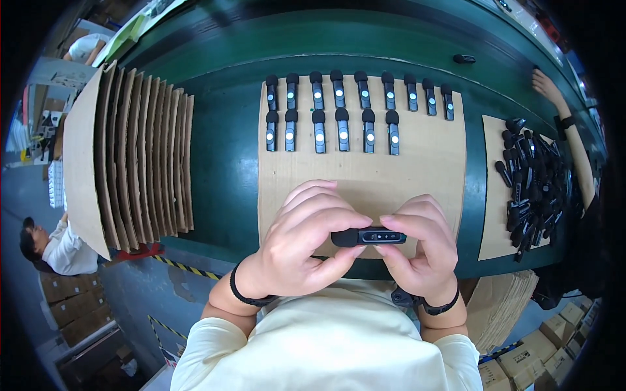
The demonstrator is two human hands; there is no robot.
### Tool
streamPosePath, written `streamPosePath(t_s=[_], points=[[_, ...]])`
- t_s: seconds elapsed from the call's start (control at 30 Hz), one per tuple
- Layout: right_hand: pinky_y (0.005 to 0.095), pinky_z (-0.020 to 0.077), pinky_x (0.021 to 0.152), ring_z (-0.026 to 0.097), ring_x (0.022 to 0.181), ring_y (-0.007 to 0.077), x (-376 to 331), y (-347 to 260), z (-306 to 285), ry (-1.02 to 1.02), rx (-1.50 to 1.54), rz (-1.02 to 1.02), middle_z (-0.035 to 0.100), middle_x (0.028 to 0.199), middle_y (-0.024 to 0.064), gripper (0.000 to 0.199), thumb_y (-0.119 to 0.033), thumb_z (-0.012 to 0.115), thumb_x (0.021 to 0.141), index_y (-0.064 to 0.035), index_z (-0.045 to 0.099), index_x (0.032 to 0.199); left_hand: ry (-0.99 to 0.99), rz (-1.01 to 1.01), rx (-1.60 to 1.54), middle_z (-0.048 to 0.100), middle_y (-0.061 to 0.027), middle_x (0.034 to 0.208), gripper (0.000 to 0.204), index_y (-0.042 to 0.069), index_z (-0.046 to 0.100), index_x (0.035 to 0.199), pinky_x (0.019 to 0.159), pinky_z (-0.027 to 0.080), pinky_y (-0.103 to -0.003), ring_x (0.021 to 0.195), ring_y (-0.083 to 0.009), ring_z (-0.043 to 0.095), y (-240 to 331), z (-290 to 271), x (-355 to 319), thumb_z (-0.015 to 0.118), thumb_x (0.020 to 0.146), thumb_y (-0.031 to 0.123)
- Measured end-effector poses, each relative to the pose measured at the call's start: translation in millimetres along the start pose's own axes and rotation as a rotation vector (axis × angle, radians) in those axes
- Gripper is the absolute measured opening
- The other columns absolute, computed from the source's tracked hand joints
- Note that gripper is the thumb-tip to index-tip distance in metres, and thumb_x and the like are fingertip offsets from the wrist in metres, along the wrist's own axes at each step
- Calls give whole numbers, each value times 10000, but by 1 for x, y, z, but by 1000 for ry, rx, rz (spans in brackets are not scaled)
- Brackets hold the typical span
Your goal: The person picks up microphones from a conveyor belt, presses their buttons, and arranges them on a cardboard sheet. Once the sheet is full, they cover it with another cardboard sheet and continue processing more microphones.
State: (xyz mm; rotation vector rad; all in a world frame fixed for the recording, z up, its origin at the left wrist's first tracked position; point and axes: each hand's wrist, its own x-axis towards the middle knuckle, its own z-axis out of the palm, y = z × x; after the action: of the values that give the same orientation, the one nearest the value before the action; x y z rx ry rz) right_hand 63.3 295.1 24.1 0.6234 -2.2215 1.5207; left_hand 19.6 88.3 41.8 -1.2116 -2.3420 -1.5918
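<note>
Down at the near edge of the cardboard sheet (430, 169), both hands hold one small black device (368, 236) lying crosswise between them. The left hand (303, 244) has its grip closed round the device's rounded left end, fingers curled over the top and thumb beneath, so that end is mostly hidden. The right hand (420, 251) pinches the other end between fingertips and thumb; only the middle strip of the device, with a few tiny pale marks, shows clearly. Beyond the hands, toward the far edge of the same sheet, stand two rows of like devices (339, 114), each with a small lit dot; the details of their faces are too small to make out. Right of the sheet, a second cardboard piece carries a loose heap of black devices (531, 182), tangled so single ones are hard to tell apart, and another person's forearm (574, 140) reaches over it. Left of the sheet, a fan of cardboard sheets (140, 153) leans on the green counter (222, 163).
</note>
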Motion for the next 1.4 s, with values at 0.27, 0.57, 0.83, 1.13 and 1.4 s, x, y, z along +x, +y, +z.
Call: streamPosePath(t_s=[0.27,0.57,0.83,1.13,1.4], points=[[338,463,658,606,733,243,2,0,1,-11,-5,-2,656,879,89,416,7,799,677,-23,666,1070,-6,17,34,682,-93,900,275,25,640,1013,968,452,-514,813,-252,648,-1,-2,1,726,754,46],[339,462,661,607,750,245,0,2,3,-20,-14,-14,655,902,97,386,12,790,693,-24,666,1056,31,-43,-11,668,-98,878,306,30,663,1004,933,471,-492,814,-279,634,0,1,2,792,735,97],[337,474,705,615,816,250,-3,5,4,-1,80,49,654,949,106,360,7,778,729,-21,641,1061,17,-16,-6,678,-111,898,298,15,649,989,951,456,-505,809,-266,642,-7,3,-2,797,747,107],[338,499,759,628,859,263,0,-3,2,-7,114,100,662,964,119,325,25,758,742,-19,638,1041,-59,-74,52,634,-130,1012,285,24,631,1008,919,470,-433,944,-277,609,-7,11,-1,744,746,35],[354,524,744,651,849,268,6,0,-19,-52,-62,159,664,963,136,291,57,722,759,-11,636,1030,-76,-195,61,615,-151,1082,268,21,628,989,890,477,-361,986,-294,600,-9,6,-4,729,741,13]])
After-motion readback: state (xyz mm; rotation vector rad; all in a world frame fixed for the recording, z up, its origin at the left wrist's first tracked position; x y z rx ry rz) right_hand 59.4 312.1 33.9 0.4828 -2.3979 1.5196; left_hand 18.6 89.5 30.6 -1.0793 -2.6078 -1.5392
